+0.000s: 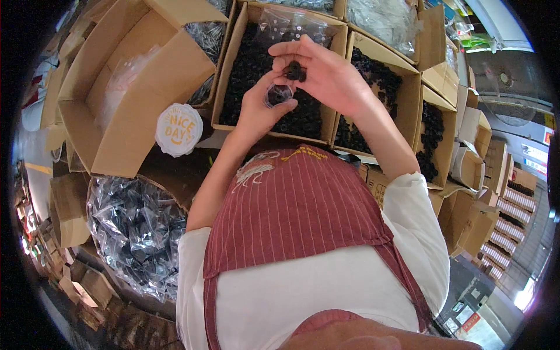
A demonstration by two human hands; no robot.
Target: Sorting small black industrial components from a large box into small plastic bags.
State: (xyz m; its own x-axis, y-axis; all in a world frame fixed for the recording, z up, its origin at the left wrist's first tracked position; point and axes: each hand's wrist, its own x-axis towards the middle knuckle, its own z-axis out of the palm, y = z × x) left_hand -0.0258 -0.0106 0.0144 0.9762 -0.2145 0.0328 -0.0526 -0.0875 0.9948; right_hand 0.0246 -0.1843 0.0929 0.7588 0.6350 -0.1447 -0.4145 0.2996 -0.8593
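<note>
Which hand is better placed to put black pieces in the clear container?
Probably the right hand: it holds black pieces close to the clear container, which the left hand is gripping.

Black pieces [296,72], exact shape unclear

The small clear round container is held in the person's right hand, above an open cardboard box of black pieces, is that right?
Not quite: the hand is wrong. The head view shows the small clear round container held in the left hand, above an open cardboard box of black pieces.
</note>
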